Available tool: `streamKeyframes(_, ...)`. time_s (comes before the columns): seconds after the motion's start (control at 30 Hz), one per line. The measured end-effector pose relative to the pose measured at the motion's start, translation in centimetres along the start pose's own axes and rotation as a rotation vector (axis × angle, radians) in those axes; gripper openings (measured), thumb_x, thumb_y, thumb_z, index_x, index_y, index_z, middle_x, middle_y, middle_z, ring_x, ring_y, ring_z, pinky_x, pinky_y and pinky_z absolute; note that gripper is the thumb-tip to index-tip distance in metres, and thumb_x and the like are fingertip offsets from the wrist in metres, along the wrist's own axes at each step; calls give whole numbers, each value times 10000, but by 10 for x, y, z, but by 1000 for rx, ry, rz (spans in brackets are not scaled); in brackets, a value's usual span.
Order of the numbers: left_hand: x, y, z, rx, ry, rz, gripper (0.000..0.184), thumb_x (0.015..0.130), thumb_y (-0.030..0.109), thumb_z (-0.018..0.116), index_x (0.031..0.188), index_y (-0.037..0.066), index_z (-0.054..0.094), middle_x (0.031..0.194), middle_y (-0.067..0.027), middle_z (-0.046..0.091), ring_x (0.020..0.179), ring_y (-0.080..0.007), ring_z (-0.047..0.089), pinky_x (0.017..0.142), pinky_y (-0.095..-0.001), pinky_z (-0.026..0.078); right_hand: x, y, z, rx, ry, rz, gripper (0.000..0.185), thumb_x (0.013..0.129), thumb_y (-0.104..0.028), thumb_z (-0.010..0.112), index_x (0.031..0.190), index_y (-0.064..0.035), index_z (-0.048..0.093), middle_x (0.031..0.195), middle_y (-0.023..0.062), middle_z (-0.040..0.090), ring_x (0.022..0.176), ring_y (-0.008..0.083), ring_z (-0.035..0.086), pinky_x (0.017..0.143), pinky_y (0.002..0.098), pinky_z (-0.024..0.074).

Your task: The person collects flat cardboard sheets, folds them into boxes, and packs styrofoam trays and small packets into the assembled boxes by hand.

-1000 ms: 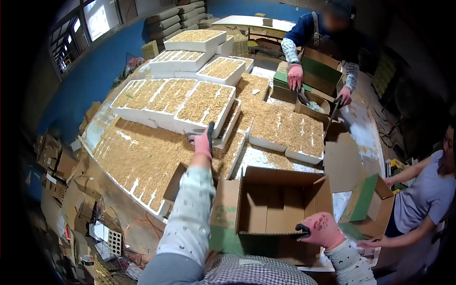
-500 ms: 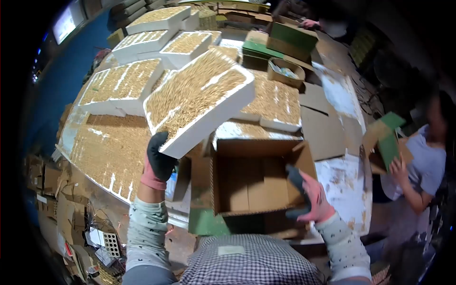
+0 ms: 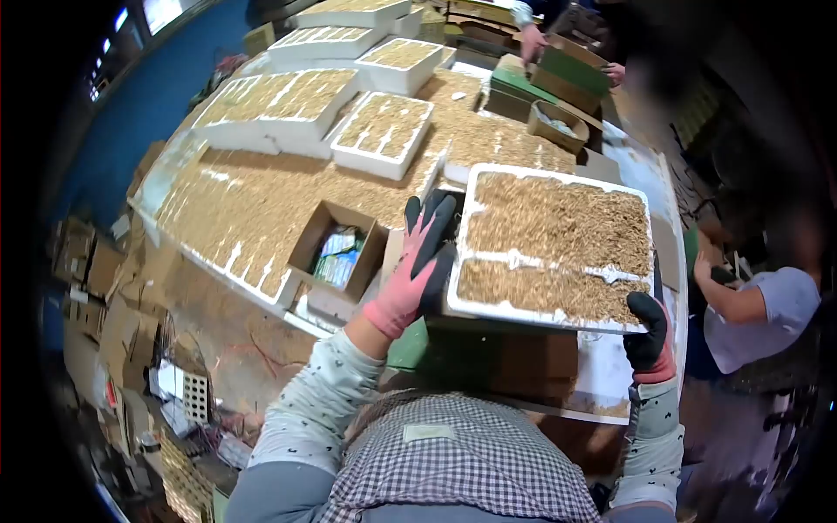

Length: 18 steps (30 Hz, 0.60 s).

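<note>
A white foam tray [image 3: 551, 254] filled with straw-coloured, grain-like pieces lies level in front of me. My right hand [image 3: 649, 336], in a pink and black glove, grips its lower right corner. Beside the tray's left edge is my left hand [image 3: 417, 270], with its fingers stretched out; whether the palm touches the foam I cannot tell. Under the tray, most of the cardboard box [image 3: 536, 362] is hidden, and its green flap [image 3: 445, 353] sticks out at the front.
A small open carton [image 3: 349, 270] with colourful packets stands left of my left hand. Several similar foam trays [image 3: 384, 135] sit farther back on the table. At the right edge is a co-worker [image 3: 750, 305]; another person's hands [image 3: 532, 42] hold a green box [image 3: 571, 74] at the back.
The tray has swung from a tilted position at the left down to the right, over the cardboard box. My right hand has taken its corner, and my left hand has opened at its side.
</note>
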<state>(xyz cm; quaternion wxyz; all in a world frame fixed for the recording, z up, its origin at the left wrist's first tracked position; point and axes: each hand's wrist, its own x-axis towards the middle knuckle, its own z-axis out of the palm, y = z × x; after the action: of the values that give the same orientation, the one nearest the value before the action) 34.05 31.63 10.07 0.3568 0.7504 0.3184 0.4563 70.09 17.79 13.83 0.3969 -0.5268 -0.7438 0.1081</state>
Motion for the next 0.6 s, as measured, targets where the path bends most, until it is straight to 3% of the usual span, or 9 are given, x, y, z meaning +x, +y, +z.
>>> streamKeyframes(0.1, -15, -30, 3, -362, 57, -144, 547, 883, 119, 474, 1393, 40, 295, 1463, -135, 241, 1378, -254, 143, 1105, -320, 125, 18, -12, 12, -148, -12, -124, 428, 680, 36, 522, 1101, -23, 572, 1077, 132, 579, 1018, 256, 566, 901, 357, 450)
streamKeyframes(0.23, -11, -43, 1, -198, 26, -108, 495, 951, 177, 406, 1397, 18, 262, 1463, -154, 230, 1365, -250, 194, 1104, -303, 159, 22, -13, -8, 38, -85, 21, 384, 686, 105, 483, 1033, -16, 595, 1056, 129, 589, 1005, 252, 567, 887, 349, 449)
streamKeyframes(0.3, -8, -25, 13, -260, 59, -89, 492, 944, 146, 422, 1393, 16, 267, 1459, -171, 231, 1354, -261, 225, 1100, -310, 190, 27, -17, -9, -100, -78, -106, 259, 745, -32, 568, 1001, -18, 609, 1049, 121, 587, 958, 240, 577, 843, 320, 459)
streamKeyframes(0.33, -16, -44, 14, 150, -52, 102, 488, 915, 23, 401, 1391, 41, 297, 1497, -145, 126, 1382, -227, 138, 1109, -320, 161, 32, -20, -5, -117, -118, -37, 252, 759, -69, 582, 1004, -13, 605, 1023, 122, 594, 940, 234, 584, 821, 310, 462)
streamKeyframes(0.4, -21, -63, 16, -32, 106, -107, 501, 846, 20, 530, 1323, 84, 392, 1198, -138, 480, 1068, -220, 504, 861, -292, 431, 58, -40, 26, 111, -161, 406, 276, 771, -126, 608, 1009, 13, 593, 984, 121, 604, 898, 221, 594, 782, 294, 466)
streamKeyframes(0.43, -15, -46, 7, -440, 46, -375, 474, 832, 46, 558, 1285, 80, 423, 992, -75, 512, 875, -159, 518, 722, -260, 438, 71, -46, 39, 364, -154, 776, 304, 770, -147, 621, 1011, 34, 585, 970, 119, 606, 875, 213, 597, 766, 288, 466)
streamKeyframes(0.5, -11, -39, -8, -885, 74, -662, 419, 795, 77, 597, 1198, 39, 487, 836, -36, 562, 717, -100, 527, 620, -240, 447, 83, -34, 43, 248, -370, 719, 533, 753, -224, 671, 1149, 64, 461, 996, 222, 609, 908, 302, 599, 769, 358, 470)
streamKeyframes(0.53, -11, -26, -16, -450, 16, -545, 405, 760, 78, 605, 1148, 5, 516, 832, -51, 577, 700, -100, 514, 623, -246, 440, 86, -28, 46, -3, -503, 694, 520, 733, -238, 682, 1103, 64, 476, 981, 238, 602, 893, 324, 598, 766, 374, 472)
streamKeyframes(0.6, -9, -2, -30, -362, -21, -727, 477, 712, 65, 614, 1173, -11, 518, 867, -48, 579, 792, -127, 523, 700, -255, 445, 77, -20, 56, -402, -571, 398, 408, 715, -258, 673, 960, 43, 548, 895, 209, 606, 841, 325, 606, 732, 378, 488)
